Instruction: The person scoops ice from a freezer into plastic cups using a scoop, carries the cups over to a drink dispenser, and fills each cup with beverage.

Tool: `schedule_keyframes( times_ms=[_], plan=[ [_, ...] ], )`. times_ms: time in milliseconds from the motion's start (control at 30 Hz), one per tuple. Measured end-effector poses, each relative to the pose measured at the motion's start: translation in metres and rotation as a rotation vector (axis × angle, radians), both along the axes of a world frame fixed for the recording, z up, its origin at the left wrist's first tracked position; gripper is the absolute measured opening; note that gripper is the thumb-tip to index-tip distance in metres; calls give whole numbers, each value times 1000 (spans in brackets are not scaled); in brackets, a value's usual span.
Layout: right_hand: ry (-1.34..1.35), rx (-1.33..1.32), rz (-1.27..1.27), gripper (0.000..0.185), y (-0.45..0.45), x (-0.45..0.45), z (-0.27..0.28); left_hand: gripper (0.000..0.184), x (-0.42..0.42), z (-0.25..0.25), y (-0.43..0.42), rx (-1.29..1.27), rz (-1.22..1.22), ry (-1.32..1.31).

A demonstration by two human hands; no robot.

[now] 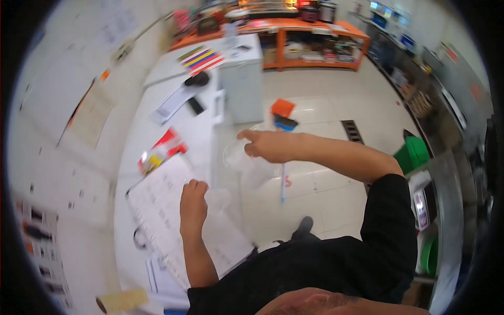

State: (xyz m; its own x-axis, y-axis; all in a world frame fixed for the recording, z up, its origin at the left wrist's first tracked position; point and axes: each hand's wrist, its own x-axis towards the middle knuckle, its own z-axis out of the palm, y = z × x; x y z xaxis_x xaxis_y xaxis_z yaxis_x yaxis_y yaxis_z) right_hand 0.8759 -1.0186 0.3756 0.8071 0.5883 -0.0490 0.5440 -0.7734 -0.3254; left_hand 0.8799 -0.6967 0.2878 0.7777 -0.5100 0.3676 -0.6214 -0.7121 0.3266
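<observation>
My right hand [270, 146] is raised over the edge of the white worktop, its fingers closed on a clear, thin plastic piece [254, 170]. This piece has a rounded outline and hangs below the fingers; blur hides whether it is a bag or a container. Over the papers, my left hand [194, 207] is closed with its fingertips together. Beside it shows a pale translucent patch [218, 199], and I cannot tell whether the fingers hold it. Under the left hand lies a large white sheet [163, 197] with writing, on a dark-edged board.
A red and yellow packet [165, 149], a black phone [196, 105] and striped coloured strips [202, 60] lie on the white worktop [134, 184]. A cardboard roll [122, 301] is at the near end. An orange dustpan [283, 107] and green bin [412, 155] stand on the floor side.
</observation>
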Motion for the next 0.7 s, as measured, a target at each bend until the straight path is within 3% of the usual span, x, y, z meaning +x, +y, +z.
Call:
schedule_keyframes(
  times_ms=[233,400,700],
  plan=[
    [-19,-78,-314,20,-283,-93,-1,11,4,-41,-264,-82,-210,104],
    [-9,-97,-515,18,-448,-138,-4,7,15,-62,-404,-86,-262,228],
    [-120,82,-843,17,-752,-119,-52,6,131,-107,-677,54,-348,217]
  ],
)
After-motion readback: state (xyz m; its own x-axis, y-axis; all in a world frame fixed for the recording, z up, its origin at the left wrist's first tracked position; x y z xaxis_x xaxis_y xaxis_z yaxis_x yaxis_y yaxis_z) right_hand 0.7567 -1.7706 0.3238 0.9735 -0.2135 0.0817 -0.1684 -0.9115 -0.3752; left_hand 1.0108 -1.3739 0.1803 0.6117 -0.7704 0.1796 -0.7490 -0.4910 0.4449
